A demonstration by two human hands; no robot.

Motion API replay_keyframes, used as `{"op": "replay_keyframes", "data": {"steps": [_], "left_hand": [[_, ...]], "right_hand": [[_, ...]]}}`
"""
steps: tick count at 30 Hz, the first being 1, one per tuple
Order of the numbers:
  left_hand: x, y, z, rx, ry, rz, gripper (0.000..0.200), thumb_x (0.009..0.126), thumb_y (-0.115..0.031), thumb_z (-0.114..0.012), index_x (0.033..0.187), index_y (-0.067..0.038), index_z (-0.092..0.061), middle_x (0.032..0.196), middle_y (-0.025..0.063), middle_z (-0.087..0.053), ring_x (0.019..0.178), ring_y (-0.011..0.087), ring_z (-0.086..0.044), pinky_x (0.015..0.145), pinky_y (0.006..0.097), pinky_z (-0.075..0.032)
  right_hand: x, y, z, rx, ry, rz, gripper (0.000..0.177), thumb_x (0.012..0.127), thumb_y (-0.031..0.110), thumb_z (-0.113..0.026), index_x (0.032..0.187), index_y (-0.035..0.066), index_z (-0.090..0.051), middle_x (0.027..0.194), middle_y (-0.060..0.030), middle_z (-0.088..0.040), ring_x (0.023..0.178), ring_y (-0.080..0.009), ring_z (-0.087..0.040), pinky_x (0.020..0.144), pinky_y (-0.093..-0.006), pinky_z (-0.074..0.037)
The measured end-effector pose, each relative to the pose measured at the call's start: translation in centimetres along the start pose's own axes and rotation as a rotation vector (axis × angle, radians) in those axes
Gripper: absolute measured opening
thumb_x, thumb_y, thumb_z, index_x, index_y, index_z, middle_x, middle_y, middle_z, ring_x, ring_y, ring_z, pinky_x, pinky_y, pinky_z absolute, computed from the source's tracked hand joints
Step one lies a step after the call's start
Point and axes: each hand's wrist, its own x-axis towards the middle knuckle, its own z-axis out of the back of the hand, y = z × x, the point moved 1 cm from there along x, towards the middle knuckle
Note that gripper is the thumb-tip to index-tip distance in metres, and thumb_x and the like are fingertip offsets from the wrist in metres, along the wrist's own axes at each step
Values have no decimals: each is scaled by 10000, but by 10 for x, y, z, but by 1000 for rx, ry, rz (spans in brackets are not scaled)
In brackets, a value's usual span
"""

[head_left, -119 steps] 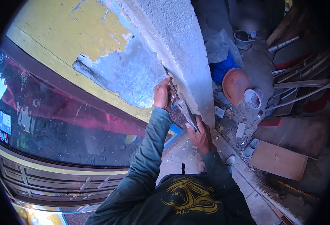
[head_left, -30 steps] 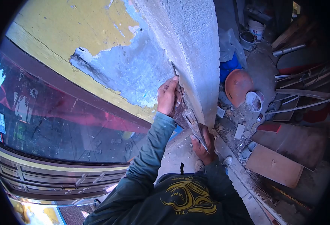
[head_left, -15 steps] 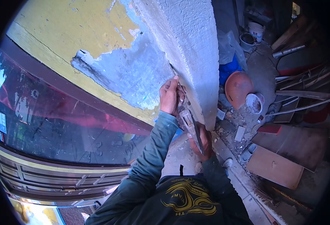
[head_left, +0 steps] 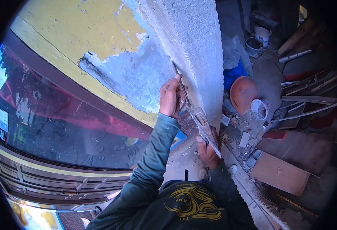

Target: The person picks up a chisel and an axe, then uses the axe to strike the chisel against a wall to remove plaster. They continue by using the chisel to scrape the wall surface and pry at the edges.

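A thin metal tool point(head_left: 175, 69) is being gripped by the left hand point(head_left: 170, 99), thumb and fingers closed around its shaft, and its tip is seemingly being held against the corner just beyond the fingertips, where a rough white pillar point(head_left: 199, 46) is being met by a bare grey patch point(head_left: 134, 73). Nearer the body, a flat trowel-like tool point(head_left: 206, 130) is being gripped by the right hand point(head_left: 208, 153), whose fingers are partly being hidden behind it. The far end of this tool is being held just beside the near end of the thin one; whether they are touching cannot be told

For good work, in judgement, the thin tool is best being guided along the corner at a low, even angle, with pressure being kept light so that the edge is not being gouged. The trowel-like tool is best being kept steady and close below the left hand

Two hands are being counted, with one tool being held in each. Well ahead and to the right of the right hand, one terracotta basin point(head_left: 244, 92), one white tub point(head_left: 259, 110), one white pail point(head_left: 262, 36) and one grey pail point(head_left: 253, 45) are being seen. Right of that hand, one dark board point(head_left: 306, 149) and one tan board point(head_left: 279, 176) are lying overlapped; the wood strips point(head_left: 310, 100) beyond are lying too tangled to be counted
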Motion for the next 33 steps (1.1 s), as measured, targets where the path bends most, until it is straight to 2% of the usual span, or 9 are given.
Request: {"op": "replay_keyframes", "data": {"steps": [5, 7, 12, 19, 21, 23, 27, 28, 33], "left_hand": [[1, -8, -3, -83, -20, 42, 298, 976, -288, -526, 996, 2, -592, 636, 77, -589, 388, 87, -435, 352, 233, -314], [7, -5, -1, -154, -56, 33, 281, 976, -276, -527, 1005, -3, -586, 636, 75, -591, 395, 88, -439, 357, 236, -315], [4, -11, 2, -85, -8, 52, 279, 974, -262, -532, 1010, 8, -594, 644, 92, -587, 415, 102, -444, 381, 237, -324], [10, 0, 10, -17, 26, 21, 347, 979, -322, -501, 1115, -13, -582, 666, 70, -612, 411, 88, -471, 355, 228, -335], [5, 2, 14, -13, 44, 14, 360, 981, -329, -495, 1124, -10, -582, 661, 62, -602, 406, 82, -461, 345, 222, -320], [-9, 9, 21, 14, 8, 34, 296, 963, -303, -550, 972, -11, -602, 626, 72, -589, 374, 85, -432, 337, 225, -312], [-32, 81, 55, 62, -3, 191, 272, 956, -305, -557, 914, -38, -587, 635, 70, -600, 385, 91, -473, 331, 227, -321], [-36, 107, 67, 56, 34, 245, 260, 955, -300, -554, 873, -54, -564, 640, 72, -605, 393, 101, -493, 331, 237, -349], [-57, 146, 68, 32, 32, 400, 252, 958, -299, -545, 866, -64, -547, 652, 86, -619, 415, 110, -519, 351, 238, -406]], "right_hand": [[10, -7, -12, -41, 34, -2, 448, 805, 113, -674, 1192, -22, -492, 1034, -252, -610, 912, -444, -613, 742, -455, -499], [28, 2, -16, 25, 55, -103, 337, 894, 205, -607, 1147, -2, -524, 922, -208, -618, 768, -412, -632, 659, -438, -487], [12, 4, -18, -3, -29, 60, 321, 866, 136, -629, 1134, 2, -511, 942, -238, -615, 866, -464, -607, 705, -463, -486], [16, -3, -12, 72, 76, -96, 296, 877, 133, -602, 1118, -11, -507, 943, -260, -615, 871, -483, -598, 707, -450, -488], [-8, -4, -5, 52, 76, -134, 397, 846, 80, -610, 1213, -3, -484, 965, -260, -622, 878, -470, -616, 730, -440, -507], [-39, -18, 1, -54, -11, -117, 388, 891, 169, -585, 1219, -17, -491, 905, -240, -639, 795, -437, -643, 696, -416, -515], [-96, -29, 10, -209, -101, -302, 475, 921, 245, -550, 1286, -48, -469, 1129, -273, -587, 1050, -410, -579, 916, -455, -437], [-113, -34, 11, -164, -81, -406, 530, 937, 277, -533, 1328, -62, -420, 1279, -304, -481, 1201, -434, -461, 1031, -457, -338], [-151, -47, 17, -16, -53, -687, 594, 951, 311, -518, 1377, -63, -340, 1350, -316, -408, 1236, -443, -424, 1053, -450, -321]]}}
